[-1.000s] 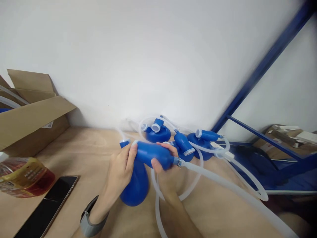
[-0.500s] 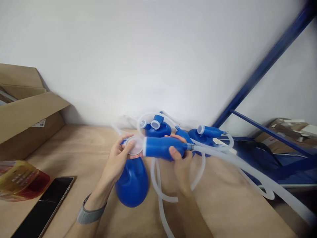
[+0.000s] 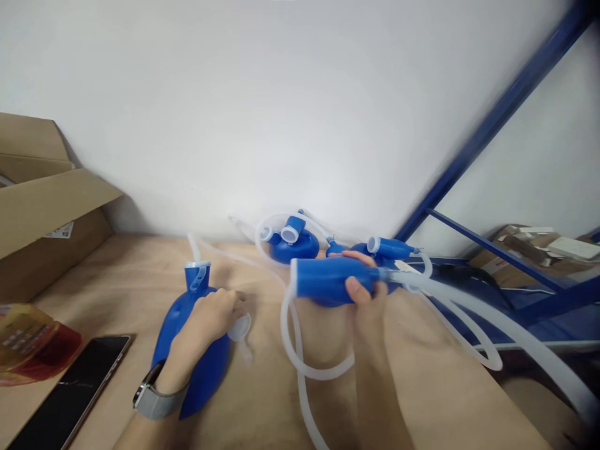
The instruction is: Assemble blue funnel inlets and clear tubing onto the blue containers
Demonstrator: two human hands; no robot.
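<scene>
The right hand [image 3: 368,297] gripped a blue bottle [image 3: 323,279], and the left hand [image 3: 216,314], curled nearly closed, held a clear cap [image 3: 240,327].

Here we are, lower left of the frame, a watch [image 3: 158,399] with a broad grey strap [image 3: 164,405] and dark, silver-edged case [image 3: 150,377] circles the left wrist [image 3: 177,370], the right forearm [image 3: 380,387] bare.

Cardboard box [image 3: 28,206] and bottle [image 3: 37,347] partly past the left frame edge, translucent cap [image 3: 240,327] blurry.
</scene>
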